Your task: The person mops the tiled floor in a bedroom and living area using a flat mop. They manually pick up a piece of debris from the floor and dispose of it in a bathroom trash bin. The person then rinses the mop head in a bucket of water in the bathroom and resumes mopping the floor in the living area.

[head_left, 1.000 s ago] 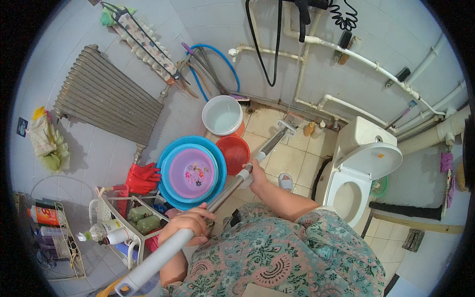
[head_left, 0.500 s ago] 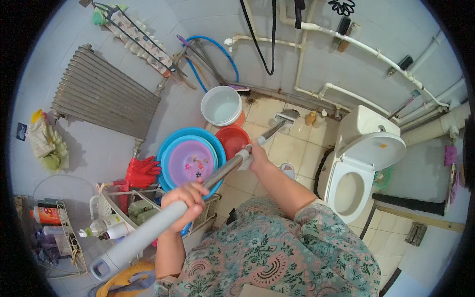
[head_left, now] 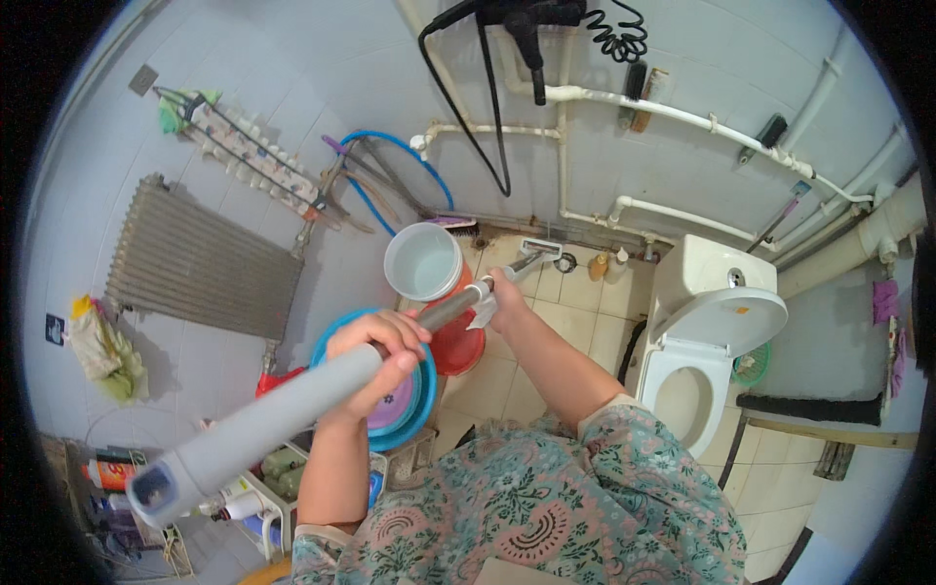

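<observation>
The long grey mop handle (head_left: 292,409) ran in a diagonal line from the lower left, near the camera, up toward the tiled floor (head_left: 575,322) beside the toilet (head_left: 702,341), and both hands were clamped on it. The left hand (head_left: 375,351) was wrapped around the thick grey grip, fingers curled over the top, well back from the toilet. The right hand (head_left: 502,297) was closed tight on the thinner metal part further down the shaft, just left of the toilet's base, with a scrap of white material under the palm. Beyond that hand the handle reached the small flat mop head (head_left: 539,249), which sat on the floor at the foot of the wall, left of the toilet tank.

Left of the toilet, under the shaft, stood a red bucket (head_left: 458,336) with a white bucket (head_left: 422,261) tilted on top of it, and touching those, a stack of blue basins (head_left: 409,414) partly hidden behind the left hand. The toilet itself had its white lid (head_left: 731,322) raised. Farther left of it a grey ribbed radiator (head_left: 200,258) hung on the tiled wall. White pipes (head_left: 682,117) crossed the wall above the toilet, a black hose (head_left: 487,97) dangled left of them, and a blue hose (head_left: 390,146) looped over the buckets
</observation>
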`<state>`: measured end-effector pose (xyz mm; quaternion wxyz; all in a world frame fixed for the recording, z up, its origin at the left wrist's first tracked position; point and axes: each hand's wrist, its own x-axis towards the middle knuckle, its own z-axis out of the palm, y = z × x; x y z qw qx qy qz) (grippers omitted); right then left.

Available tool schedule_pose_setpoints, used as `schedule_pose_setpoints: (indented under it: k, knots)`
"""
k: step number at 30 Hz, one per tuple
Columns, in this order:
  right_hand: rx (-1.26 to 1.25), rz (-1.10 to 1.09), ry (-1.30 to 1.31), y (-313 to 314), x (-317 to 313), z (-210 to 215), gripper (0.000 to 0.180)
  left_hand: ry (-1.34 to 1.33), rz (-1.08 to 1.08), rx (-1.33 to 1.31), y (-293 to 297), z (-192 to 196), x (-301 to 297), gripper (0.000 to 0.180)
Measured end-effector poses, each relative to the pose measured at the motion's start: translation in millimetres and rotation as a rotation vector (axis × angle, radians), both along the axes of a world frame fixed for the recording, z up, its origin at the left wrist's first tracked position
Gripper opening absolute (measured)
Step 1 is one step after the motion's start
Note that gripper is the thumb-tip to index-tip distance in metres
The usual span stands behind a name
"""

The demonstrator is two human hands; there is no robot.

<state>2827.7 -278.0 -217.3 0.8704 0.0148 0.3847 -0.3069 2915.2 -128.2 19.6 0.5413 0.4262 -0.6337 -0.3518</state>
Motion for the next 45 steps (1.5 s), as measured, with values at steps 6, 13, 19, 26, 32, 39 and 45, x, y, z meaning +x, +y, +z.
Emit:
schedule_pose_setpoints:
  k: [6, 13, 19, 26, 32, 39, 45]
  knots:
    - [-0.114, -0.044, -0.270, -68.6, -10.0, -6.2, 0.032, -0.018, 0.187, 0.111, -113.0, -9.1, -20.2, 0.014]
    - [-0.207, -0.151, -0.145, -91.1, -46.6, 56.5, 0.025, -0.239, 0.359, 0.333, -223.3, -78.5, -20.1, 0.040]
    - [-0.687, -0.353, -0.372, -109.3, -42.3, 150.6, 0.045, 0.062, 0.247, 0.723, -247.3, -53.1, -30.6, 0.058]
    - [-1.150, -0.105, -0.056, -108.8, -35.2, 158.5, 0.064, 0.179, 0.051, 0.707, -261.0, -54.1, -0.4, 0.034]
    - [-0.850, -0.310, 0.262, -90.8, -30.1, 130.3, 0.062, 0.178, 0.017, 0.642, -250.9, -64.4, 26.6, 0.039]
    - [-0.173, -0.245, -0.317, -159.1, 44.4, 13.6, 0.034, -0.157, 0.012, 0.586, -242.0, -57.0, 46.1, 0.045]
    - [0.148, -0.470, -0.222, -160.6, 66.3, 17.1, 0.018, -0.221, 0.218, 0.187, -209.9, -21.4, 82.8, 0.046]
